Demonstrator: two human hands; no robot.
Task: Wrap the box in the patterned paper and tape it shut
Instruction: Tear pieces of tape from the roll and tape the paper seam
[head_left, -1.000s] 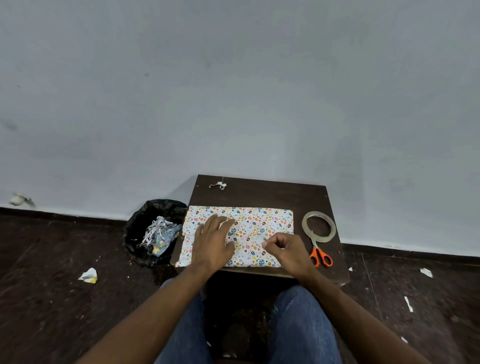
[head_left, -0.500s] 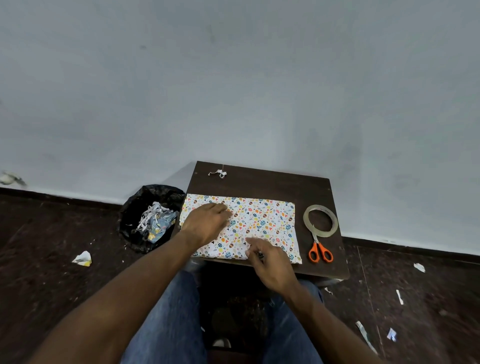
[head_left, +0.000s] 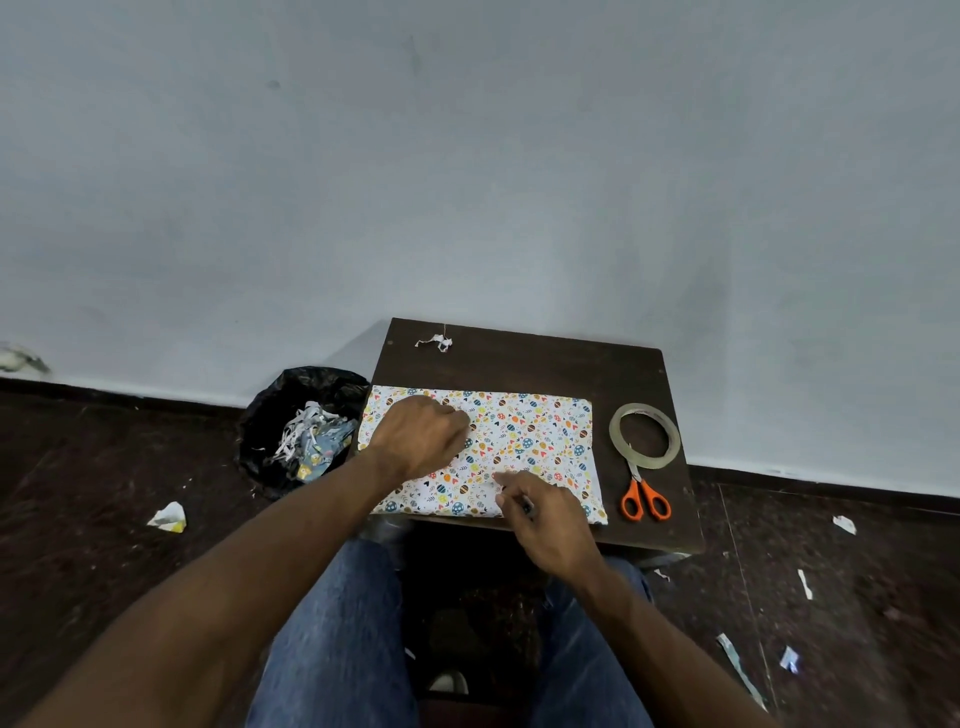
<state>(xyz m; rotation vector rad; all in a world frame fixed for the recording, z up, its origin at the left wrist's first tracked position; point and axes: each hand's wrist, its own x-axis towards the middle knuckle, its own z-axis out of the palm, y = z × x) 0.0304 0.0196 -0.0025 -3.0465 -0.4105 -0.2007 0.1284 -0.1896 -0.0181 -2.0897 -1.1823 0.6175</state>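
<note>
Both hands have shifted on the white patterned paper (head_left: 519, 436), centre frame: left hand (head_left: 423, 434) now curled, pressing; right hand (head_left: 545, 512) pinches the near edge, suggesting folding underway.

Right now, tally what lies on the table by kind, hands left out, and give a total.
Patterned paper: 1
Tape roll: 1
Scissors: 1
Paper scrap: 1
Total: 4
</note>
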